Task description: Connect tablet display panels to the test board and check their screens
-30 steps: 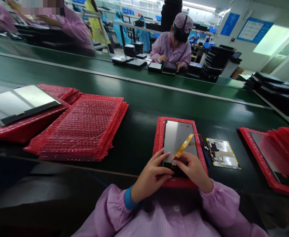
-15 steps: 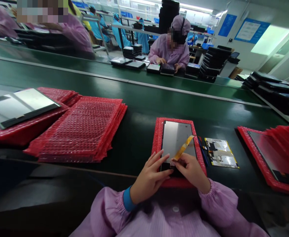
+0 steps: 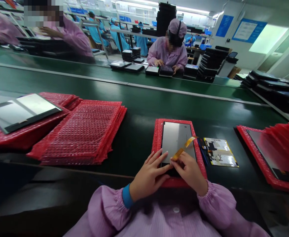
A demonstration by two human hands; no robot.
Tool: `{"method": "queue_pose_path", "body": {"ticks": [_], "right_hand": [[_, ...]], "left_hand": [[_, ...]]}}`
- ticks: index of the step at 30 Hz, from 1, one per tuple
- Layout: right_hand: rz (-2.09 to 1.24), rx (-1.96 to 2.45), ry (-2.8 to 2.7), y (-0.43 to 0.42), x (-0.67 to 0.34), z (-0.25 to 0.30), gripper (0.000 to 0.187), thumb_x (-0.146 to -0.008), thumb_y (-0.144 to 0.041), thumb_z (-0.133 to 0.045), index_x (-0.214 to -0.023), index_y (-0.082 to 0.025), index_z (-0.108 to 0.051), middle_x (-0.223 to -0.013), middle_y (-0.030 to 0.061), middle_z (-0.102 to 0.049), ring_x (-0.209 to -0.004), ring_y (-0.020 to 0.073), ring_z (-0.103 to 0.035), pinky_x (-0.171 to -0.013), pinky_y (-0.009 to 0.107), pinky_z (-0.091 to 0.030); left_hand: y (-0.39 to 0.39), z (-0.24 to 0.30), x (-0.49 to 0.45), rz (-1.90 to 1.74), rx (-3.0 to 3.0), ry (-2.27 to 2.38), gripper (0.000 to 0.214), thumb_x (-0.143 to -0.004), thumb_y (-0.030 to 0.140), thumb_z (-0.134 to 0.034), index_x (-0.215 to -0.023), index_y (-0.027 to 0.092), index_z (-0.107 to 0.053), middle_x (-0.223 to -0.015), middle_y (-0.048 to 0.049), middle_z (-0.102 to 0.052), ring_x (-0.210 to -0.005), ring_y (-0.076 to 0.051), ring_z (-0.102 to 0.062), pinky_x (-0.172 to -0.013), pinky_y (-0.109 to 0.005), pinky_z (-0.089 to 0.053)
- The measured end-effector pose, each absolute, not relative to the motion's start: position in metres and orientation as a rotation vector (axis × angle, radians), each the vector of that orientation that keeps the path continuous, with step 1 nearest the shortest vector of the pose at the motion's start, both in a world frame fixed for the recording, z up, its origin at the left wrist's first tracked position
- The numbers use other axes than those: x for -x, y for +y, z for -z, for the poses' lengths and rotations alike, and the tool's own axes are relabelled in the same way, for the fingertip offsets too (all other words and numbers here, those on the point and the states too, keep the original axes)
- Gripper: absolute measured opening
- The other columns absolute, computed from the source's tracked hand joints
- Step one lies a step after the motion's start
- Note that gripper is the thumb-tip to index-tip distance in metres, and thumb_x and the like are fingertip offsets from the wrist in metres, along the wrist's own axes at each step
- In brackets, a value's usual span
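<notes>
A flat display panel (image 3: pixel 175 138) with a silvery back and a dark lower edge lies on red bubble wrap (image 3: pixel 158 131) in front of me. My left hand (image 3: pixel 150 171) rests on the panel's lower left, fingers spread. At the panel's lower edge, my right hand (image 3: pixel 189 169) pinches an orange flex cable (image 3: pixel 181 149) near its bottom end. The cable's upper end sticks up toward the panel's right side. The spot where cable and panel meet is hidden by my fingers. Right of the panel lies a battery-like flat part (image 3: pixel 222 153) with yellow edges.
Red bubble-wrap sleeves (image 3: pixel 82 131) are stacked at left, beside another display panel (image 3: pixel 33 108). At right, a third panel (image 3: pixel 265 154) lies on red wrap. Across the green bench (image 3: pixel 105 90), a co-worker (image 3: pixel 168 49) handles a dark device among stacked black trays (image 3: pixel 212 64).
My right fingers have shifted slightly along the orange cable's lower end, and its free end leans further right. My left hand stays on the panel, its thumb a little lower.
</notes>
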State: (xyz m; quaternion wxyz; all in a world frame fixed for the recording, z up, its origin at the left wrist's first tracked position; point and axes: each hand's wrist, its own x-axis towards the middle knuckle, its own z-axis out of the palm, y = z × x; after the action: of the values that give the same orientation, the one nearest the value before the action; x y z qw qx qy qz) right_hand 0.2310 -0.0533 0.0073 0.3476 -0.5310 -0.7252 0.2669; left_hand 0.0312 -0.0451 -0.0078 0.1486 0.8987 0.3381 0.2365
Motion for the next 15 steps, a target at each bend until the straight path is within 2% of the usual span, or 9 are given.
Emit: {"method": "queue_pose_path", "body": {"ticks": [3, 5, 8, 11, 15], "right_hand": [[-0.693, 1.397, -1.882, -0.055, -0.231, -0.009, 0.01, -0.089, -0.025, -0.053, -0.088, -0.02, -0.062, -0.085, 0.0052, -0.062, -0.078, 0.0215, -0.06, -0.072, 0.035, -0.05], [-0.682, 1.375, -1.873, -0.058, -0.233, -0.009, 0.015, -0.089, -0.025, -0.052, -0.1, -0.02, -0.061, -0.089, 0.0059, -0.063, -0.079, 0.0213, -0.061, -0.073, 0.036, -0.052], [-0.524, 1.382, -1.877, -0.068, -0.239, -0.004, 0.028, -0.092, -0.025, -0.047, -0.118, -0.022, -0.056, -0.114, 0.0101, -0.062, -0.102, 0.0243, -0.06, -0.089, 0.041, -0.051], [-0.23, 1.512, -1.918, -0.08, -0.247, 0.008, 0.036, -0.092, -0.03, -0.048, -0.126, -0.022, -0.053, -0.135, 0.0136, -0.052, -0.127, 0.0312, -0.046, -0.104, 0.053, -0.04], [-0.092, 1.569, -2.047, -0.088, -0.253, 0.021, 0.056, -0.09, -0.043, -0.054, -0.138, -0.017, -0.042, -0.147, 0.019, -0.039, -0.137, 0.0354, -0.032, -0.106, 0.058, -0.037]], "left_hand": [[-0.045, 0.007, -0.031, -0.647, -2.581, 0.967, 0.043, -0.088, 0.027, -0.058, -0.129, 0.037, -0.055, -0.151, -0.0062, -0.039, -0.141, -0.033, -0.03, -0.109, -0.058, -0.033], [-0.045, 0.008, -0.031, -0.698, -2.577, 0.962, 0.043, -0.088, 0.028, -0.058, -0.13, 0.038, -0.054, -0.153, -0.0058, -0.036, -0.14, -0.032, -0.031, -0.11, -0.057, -0.033], [-0.045, 0.012, -0.029, -0.815, -2.468, 1.087, 0.062, -0.083, 0.035, -0.065, -0.14, 0.029, -0.042, -0.154, -0.0135, -0.032, -0.141, -0.033, -0.029, -0.11, -0.056, -0.034], [-0.043, 0.016, -0.027, -0.8, -2.335, 1.205, 0.091, -0.074, 0.047, -0.072, -0.148, 0.019, -0.027, -0.153, -0.0217, -0.029, -0.143, -0.037, -0.021, -0.11, -0.059, -0.031], [-0.039, 0.019, -0.026, -0.751, -2.274, 1.167, 0.102, -0.067, 0.051, -0.077, -0.148, 0.019, -0.025, -0.155, -0.0241, -0.02, -0.144, -0.041, -0.006, -0.11, -0.065, -0.026]]}}
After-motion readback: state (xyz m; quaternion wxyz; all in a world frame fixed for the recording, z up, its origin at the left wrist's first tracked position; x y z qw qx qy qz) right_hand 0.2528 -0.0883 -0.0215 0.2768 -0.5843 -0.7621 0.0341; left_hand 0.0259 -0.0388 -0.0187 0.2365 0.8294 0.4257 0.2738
